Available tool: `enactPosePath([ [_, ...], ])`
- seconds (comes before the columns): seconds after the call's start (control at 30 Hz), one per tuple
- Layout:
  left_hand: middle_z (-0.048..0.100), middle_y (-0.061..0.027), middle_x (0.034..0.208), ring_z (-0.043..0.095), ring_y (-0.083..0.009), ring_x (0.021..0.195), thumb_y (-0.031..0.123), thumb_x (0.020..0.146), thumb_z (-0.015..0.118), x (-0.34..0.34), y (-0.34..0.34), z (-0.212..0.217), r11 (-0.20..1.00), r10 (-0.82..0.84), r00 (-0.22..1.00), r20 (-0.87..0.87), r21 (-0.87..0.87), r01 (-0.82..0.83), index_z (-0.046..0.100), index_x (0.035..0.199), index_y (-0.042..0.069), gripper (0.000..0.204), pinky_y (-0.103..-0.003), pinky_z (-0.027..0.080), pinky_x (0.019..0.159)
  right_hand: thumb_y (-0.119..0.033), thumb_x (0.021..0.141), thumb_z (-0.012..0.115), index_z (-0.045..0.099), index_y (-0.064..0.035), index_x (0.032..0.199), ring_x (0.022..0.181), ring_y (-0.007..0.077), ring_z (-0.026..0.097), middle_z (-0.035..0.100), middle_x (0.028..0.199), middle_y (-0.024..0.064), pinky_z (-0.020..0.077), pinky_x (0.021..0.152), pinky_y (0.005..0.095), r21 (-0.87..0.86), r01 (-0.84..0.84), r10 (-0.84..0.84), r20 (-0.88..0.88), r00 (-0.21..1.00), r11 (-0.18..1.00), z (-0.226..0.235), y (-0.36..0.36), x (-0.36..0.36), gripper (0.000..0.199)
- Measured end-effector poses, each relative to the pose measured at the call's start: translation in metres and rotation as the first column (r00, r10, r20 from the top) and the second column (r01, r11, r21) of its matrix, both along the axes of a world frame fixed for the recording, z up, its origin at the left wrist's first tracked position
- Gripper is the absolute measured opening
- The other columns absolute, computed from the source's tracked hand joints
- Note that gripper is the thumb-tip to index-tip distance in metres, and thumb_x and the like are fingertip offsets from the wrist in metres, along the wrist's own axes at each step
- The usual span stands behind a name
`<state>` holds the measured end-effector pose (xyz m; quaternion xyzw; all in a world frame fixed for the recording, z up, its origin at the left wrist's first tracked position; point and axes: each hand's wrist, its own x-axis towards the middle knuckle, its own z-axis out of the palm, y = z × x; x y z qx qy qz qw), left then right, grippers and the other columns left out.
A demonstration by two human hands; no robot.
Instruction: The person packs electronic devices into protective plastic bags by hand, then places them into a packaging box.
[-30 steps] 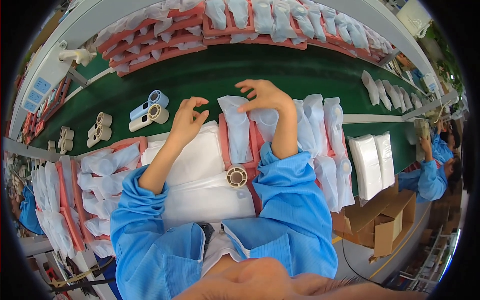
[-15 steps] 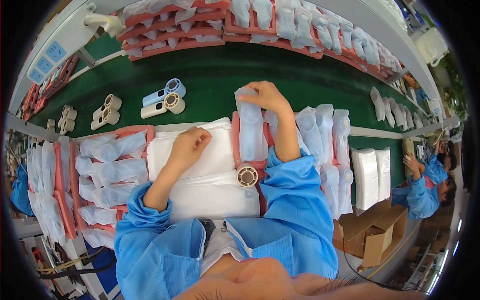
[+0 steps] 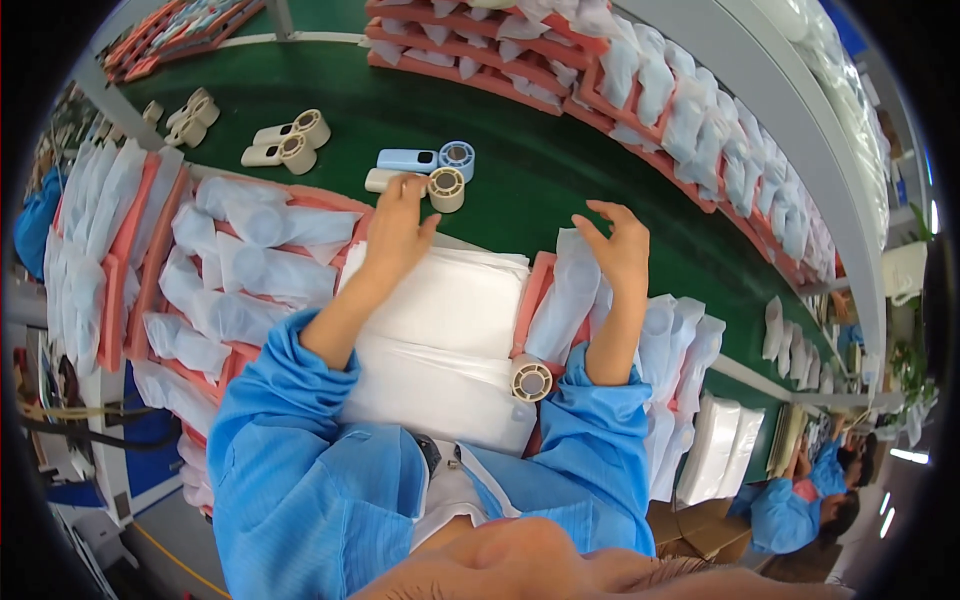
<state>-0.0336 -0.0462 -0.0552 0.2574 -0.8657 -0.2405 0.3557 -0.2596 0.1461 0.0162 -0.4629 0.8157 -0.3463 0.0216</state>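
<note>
Change: since half a second ago we see the left hand [image 3: 398,225] moved off the stack of white bags [image 3: 440,330] up to the cream handheld fan [image 3: 425,185] on the belt; the right hand [image 3: 620,248] has let go of the bagged fan [image 3: 568,300] and lifted.
Left hand: fingers extended and slightly apart, tips touching the cream handheld fan's handle; we cannot tell whether it is gripped.
Right hand: open, fingers curled and spread, hovering just above the bagged fan's upper end, holding nothing.
Cream handheld fan: lies flat on the green conveyor belt [image 3: 560,170], just beside a blue handheld fan [image 3: 430,158].
Bagged fan: rests tilted on the salmon foam tray [image 3: 535,285], right of the stack of white bags.
Loose fan head [image 3: 531,380]: a cream round piece near the right forearm, at the stack's edge.
Surroundings: two more cream fans [image 3: 285,142] lie farther left on the belt; trays of bagged fans [image 3: 240,270] lie to the left; another person in blue [image 3: 800,505] works at lower right.
</note>
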Motion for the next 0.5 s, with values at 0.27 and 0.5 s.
enactPosePath([
  [0.27,0.057,-0.0082,0.119,0.062,-0.0328,0.104,0.002,0.069,0.074,-0.020,-0.055,-0.008,0.994,0.101,0.832,0.545,-0.015,-0.111,0.057,0.117,0.011,0.052,-0.040,0.053,0.081,-0.012,0.074,0.077,0.072,-0.0015,0.101,0.089,0.0239,0.068,0.070,0.100,0.0124,0.0531,0.075,0.0317,-0.115,-0.185,0.200,0.137,0.970,0.976,0.008,-0.015,0.023,0.029],
  [0.5,0.064,-0.0058,0.107,0.066,-0.0296,0.095,0.011,0.062,0.078,-0.032,-0.047,-0.003,0.998,0.061,0.771,0.634,-0.055,-0.033,0.064,0.106,0.011,0.047,-0.039,0.054,0.078,-0.012,0.072,0.079,0.065,-0.0028,0.116,0.093,0.0248,0.067,0.068,0.105,0.0132,0.0534,0.077,0.0321,-0.015,-0.263,0.263,0.098,0.960,0.965,-0.023,-0.028,0.028,0.047],
])
